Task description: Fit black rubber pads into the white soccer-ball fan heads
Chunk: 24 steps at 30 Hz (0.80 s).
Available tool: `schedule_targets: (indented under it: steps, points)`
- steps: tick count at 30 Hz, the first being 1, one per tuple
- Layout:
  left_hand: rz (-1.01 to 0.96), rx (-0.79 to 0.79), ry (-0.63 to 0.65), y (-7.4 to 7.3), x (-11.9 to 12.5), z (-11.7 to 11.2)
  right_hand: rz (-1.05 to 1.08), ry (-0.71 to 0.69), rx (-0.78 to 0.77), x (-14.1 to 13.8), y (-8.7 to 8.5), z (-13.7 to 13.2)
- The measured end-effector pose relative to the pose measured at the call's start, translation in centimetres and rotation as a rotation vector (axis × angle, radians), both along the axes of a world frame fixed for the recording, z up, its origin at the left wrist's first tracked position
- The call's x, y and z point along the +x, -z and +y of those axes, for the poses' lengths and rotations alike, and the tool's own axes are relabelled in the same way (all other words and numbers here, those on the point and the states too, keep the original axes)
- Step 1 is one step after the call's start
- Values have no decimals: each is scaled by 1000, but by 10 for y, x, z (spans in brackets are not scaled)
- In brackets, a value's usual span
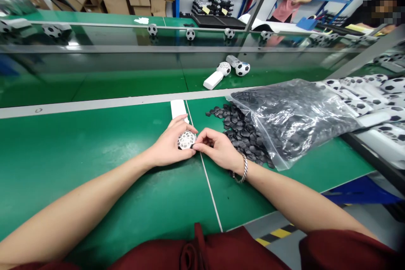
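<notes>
— Where was the piece?
— On the green bench (95, 152), left hand (169, 147) closed around a white football-shaped fan head (186, 140), handle (178, 108) pointing away.
— The right hand (218, 148)?
— Fingertips pinched on a small black patch at the head's edge.
— Progress?
— The visible face was mostly bare lattice, so early, I'd judge. Loose black patches (236, 120) spilled from the plastic bag (294, 114); two fans (230, 69) lay on the belt.
</notes>
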State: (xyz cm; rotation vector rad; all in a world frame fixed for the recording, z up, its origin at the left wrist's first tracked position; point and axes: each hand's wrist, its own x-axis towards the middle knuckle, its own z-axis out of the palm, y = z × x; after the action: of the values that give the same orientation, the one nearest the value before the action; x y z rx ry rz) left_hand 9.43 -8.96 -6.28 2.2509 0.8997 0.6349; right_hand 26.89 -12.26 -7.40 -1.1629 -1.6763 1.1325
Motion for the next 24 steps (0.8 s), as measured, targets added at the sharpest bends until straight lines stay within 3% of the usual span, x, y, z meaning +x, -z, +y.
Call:
schedule_targets:
  steps: [7,12,15,18,24]
  points:
    - [-7,-23,11,-2,0,0,-137,-1,77,3,-7,5]
    - [9,13,46,-2,-3,2,-623,103,253,33,-16,13]
    - [79,48,-79,-1,-3,-2,-897,115,222,47,-16,16]
    - [144,66,-203,-4,-1,-7,-951,62,142,49,-16,18]
    - [108,21,-25,-13,-6,-3,-959,34,110,50,-19,17]
